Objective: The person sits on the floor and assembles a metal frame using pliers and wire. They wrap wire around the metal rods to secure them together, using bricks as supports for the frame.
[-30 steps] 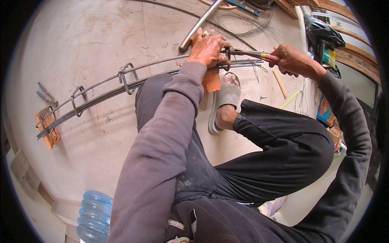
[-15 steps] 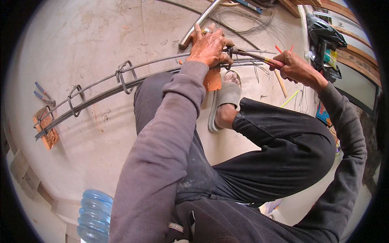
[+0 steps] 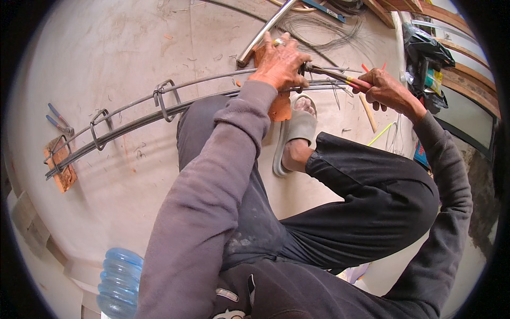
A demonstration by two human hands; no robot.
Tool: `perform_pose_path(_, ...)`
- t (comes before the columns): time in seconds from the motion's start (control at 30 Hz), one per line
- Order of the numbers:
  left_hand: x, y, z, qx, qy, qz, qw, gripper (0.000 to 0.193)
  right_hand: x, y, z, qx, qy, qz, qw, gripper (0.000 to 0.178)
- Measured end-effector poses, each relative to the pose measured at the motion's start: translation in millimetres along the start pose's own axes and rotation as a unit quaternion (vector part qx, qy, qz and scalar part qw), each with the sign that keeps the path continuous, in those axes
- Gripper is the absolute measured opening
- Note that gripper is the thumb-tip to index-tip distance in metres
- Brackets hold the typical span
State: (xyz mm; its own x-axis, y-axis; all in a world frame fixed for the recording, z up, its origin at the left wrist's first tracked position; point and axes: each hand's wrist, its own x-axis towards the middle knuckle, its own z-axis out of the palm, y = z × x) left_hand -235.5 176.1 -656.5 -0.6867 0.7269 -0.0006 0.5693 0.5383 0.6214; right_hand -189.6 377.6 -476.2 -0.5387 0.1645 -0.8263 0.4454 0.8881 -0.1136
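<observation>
A long rebar cage (image 3: pixel 133 118) of thin steel bars with squarish wire stirrups (image 3: pixel 167 101) runs across in front of me, from the left to below my hands. My left hand (image 3: pixel 281 63), a ring on one finger, is closed about the bars beside a stirrup at the right part; its fingertips partly hide the steel. My right hand (image 3: pixel 390 90) grips the red handles of pincers (image 3: pixel 332 74). Their jaws are at the stirrup next to my left fingers, and what they bite on is too small to tell. Broken brick pieces (image 3: pixel 65 178) prop the cage, one at its left end and another (image 3: pixel 280 108) under my left hand.
Blue-handled pliers (image 3: pixel 58 119) lie on the floor by the left end. A metal tube (image 3: pixel 265 33) and coiled thin wire (image 3: pixel 319 32) lie beyond my hands. My sandalled foot (image 3: pixel 298 127) is close below the cage. A blue water bottle (image 3: pixel 121 282) stands lower left; black bags (image 3: pixel 427 48) are at right.
My left hand has shifted slightly to the right in view along the bars. The pincers stay at the same stirrup, and my right hand's fingers have loosened a little on the handles.
</observation>
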Motion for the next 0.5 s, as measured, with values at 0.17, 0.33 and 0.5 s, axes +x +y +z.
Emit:
perform_pose_path(0.17,-0.5,56.5,3.0,0.045,0.099,0.111,0.988,0.103,3.6,-0.8,-10.6,0.033,-0.037,0.011,0.999,0.032)
perform_pose_path(0.33,8.9,82.4,20.1,-0.066,0.166,0.112,0.977,0.098,3.2,-17.7,-34.5,0.043,-0.118,0.065,0.99,0.033)
perform_pose_path(0.5,17.9,84.7,20.7,-0.181,0.104,0.104,0.973,0.071,4.7,-27.3,-43.5,0.022,-0.164,0.084,0.983,0.027)
